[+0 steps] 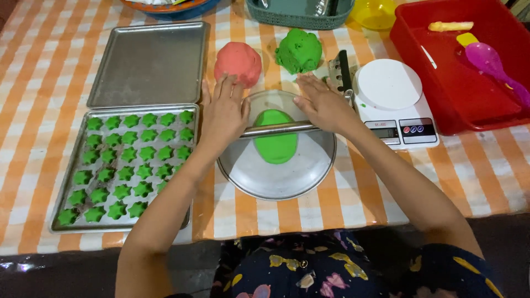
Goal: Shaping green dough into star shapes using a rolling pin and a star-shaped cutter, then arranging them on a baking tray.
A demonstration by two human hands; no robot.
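Kitchen scale [395,102], white, right of centre in the frame: small grey rectangular display screen [385,132] on its front edge, lower left of the round platform. Beside it, a dark rectangular button panel [418,130] with coloured round buttons. No packages or signs visible.

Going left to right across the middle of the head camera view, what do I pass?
Tray of green star shapes → left hand → flattened green dough on the round metal plate → right hand → white kitchen scale → red tub.
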